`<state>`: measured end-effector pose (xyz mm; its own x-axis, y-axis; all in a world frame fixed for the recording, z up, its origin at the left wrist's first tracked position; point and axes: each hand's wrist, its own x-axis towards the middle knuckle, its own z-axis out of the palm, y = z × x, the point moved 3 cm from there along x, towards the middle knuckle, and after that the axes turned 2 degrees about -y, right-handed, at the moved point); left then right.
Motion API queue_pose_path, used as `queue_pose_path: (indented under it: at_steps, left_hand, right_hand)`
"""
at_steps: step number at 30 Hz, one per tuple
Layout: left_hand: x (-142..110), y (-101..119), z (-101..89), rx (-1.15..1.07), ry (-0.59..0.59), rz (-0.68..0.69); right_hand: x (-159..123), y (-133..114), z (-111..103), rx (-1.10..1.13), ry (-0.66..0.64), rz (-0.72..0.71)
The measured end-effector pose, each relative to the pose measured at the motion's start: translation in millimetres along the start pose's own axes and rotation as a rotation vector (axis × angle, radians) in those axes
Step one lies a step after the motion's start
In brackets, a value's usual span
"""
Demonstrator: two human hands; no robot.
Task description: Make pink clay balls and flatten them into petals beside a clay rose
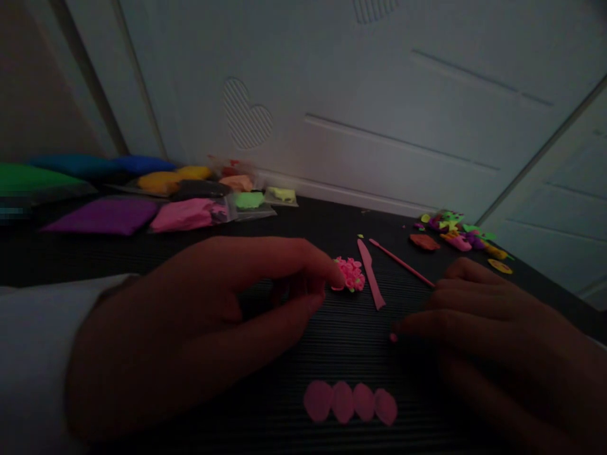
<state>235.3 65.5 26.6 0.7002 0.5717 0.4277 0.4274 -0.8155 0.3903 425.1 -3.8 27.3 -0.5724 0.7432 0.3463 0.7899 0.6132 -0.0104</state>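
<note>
My left hand (208, 328) is open, its thumb and curved index finger apart. Its index fingertip overlaps a cluster of small pink clay flowers (349, 275); I cannot tell if they touch. My right hand (493, 335) rests low on the right, index finger stretched out and the others partly bent. A tiny pink clay ball (393, 338) lies at that fingertip. Between and below the hands, several flat pink clay discs (342, 402) overlap in a row. A pink plastic clay knife (371, 273) and a thin pink tool (403, 263) lie beyond the ball.
Bags of coloured clay, such as a purple one (104, 216) and a pink one (187, 215), line the back left of the dark table (303, 221). Colourful clay pieces (465, 235) sit at the back right. A white panel (303, 82) with a heart relief rises behind.
</note>
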Motion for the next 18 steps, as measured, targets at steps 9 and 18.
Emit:
queue_pose_path:
  at_steps: [9,18]
  left_hand:
    - [-10,-3,12.5,0.261,-0.079,0.237]
    - [-10,-4,16.4,0.246,-0.176,0.13]
  right_hand:
    - [1,-2,0,-0.063,0.044,-0.034]
    - [-5,-4,3,-0.13,0.103,-0.116]
